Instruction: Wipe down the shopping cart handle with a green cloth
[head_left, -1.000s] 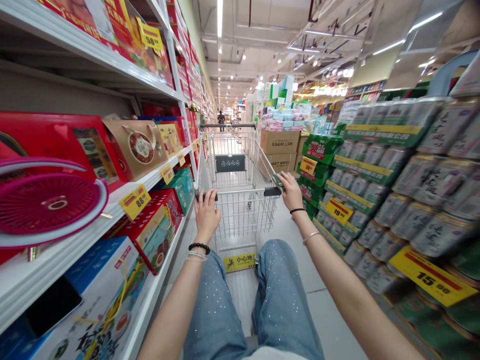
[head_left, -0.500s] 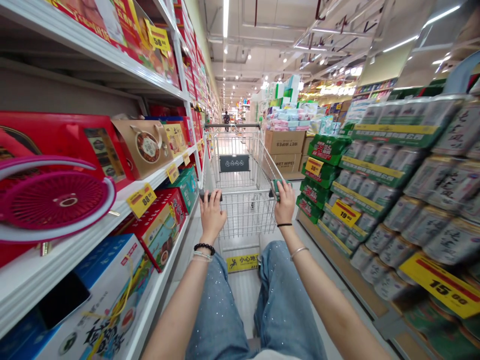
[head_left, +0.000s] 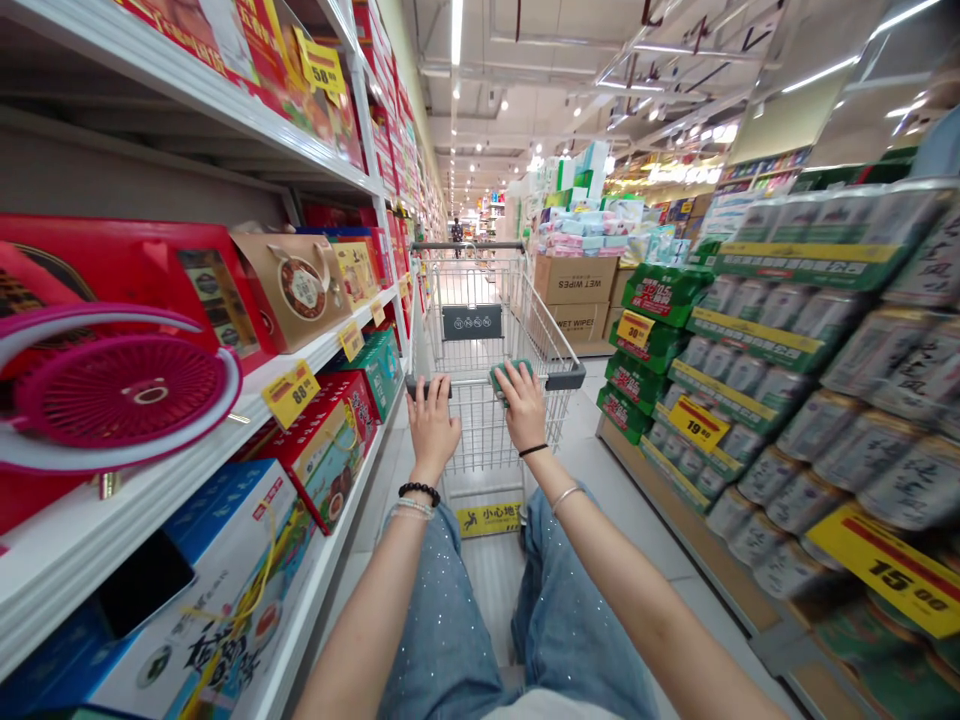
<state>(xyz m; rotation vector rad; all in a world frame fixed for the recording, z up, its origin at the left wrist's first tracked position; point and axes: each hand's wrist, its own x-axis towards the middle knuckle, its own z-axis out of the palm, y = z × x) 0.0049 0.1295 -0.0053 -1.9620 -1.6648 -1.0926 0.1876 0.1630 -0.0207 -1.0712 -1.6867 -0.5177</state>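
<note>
A wire shopping cart (head_left: 487, 320) stands ahead of me in a store aisle, its basket empty. My left hand (head_left: 433, 425) is wrapped round the left part of the cart handle (head_left: 555, 377). My right hand (head_left: 523, 403) grips the handle near its middle, over a green section. Both wrists wear bracelets. My legs in blue jeans show below the cart.
White shelves (head_left: 225, 420) of red and blue gift boxes run close along the left, with a pink fan (head_left: 120, 390) sticking out. Stacked can packs (head_left: 787, 340) with yellow price tags line the right. Cardboard boxes (head_left: 574, 280) stand ahead right. A person (head_left: 457, 231) is far down the aisle.
My right hand has slid left along the handle from its right end to near the middle. The left hand has stayed put, and the view has shifted along the aisle.
</note>
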